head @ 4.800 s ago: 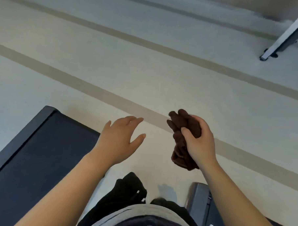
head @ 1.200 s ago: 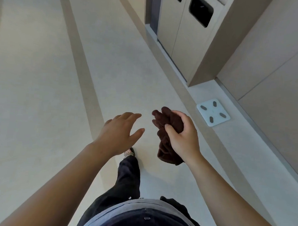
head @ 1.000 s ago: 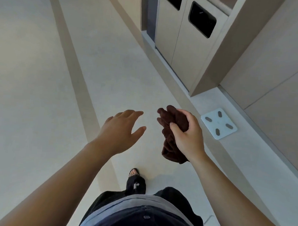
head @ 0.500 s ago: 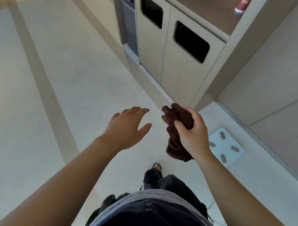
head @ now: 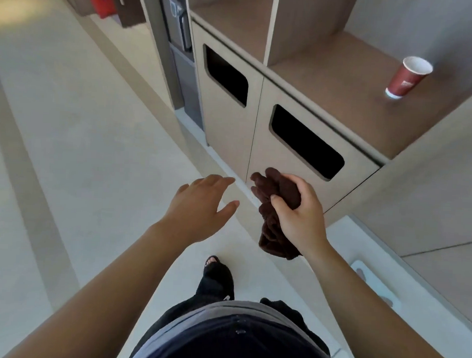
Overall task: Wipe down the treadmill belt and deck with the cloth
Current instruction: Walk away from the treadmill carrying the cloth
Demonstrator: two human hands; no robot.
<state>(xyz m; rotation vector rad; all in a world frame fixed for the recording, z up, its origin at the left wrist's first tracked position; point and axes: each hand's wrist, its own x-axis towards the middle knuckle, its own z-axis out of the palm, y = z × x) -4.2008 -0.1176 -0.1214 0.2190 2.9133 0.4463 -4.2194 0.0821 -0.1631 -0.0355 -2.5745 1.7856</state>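
My right hand (head: pixel 298 218) grips a bunched dark brown cloth (head: pixel 273 204) in front of me at about waist height; the cloth's lower end hangs below my fist. My left hand (head: pixel 201 204) is held out beside it, fingers spread and relaxed, holding nothing. A hand's width of air separates the two hands. No treadmill is in view.
A beige cabinet (head: pixel 259 117) with two dark bin slots stands just ahead. A red paper cup (head: pixel 405 78) sits on its brown shelf at the right. A white bathroom scale (head: pixel 373 282) lies on the floor by my right forearm. Pale floor stretches to the left.
I have walked away from the treadmill and toward the cabinet, which now fills the view ahead. The scale has slid down to my right. Both hands keep their pose.
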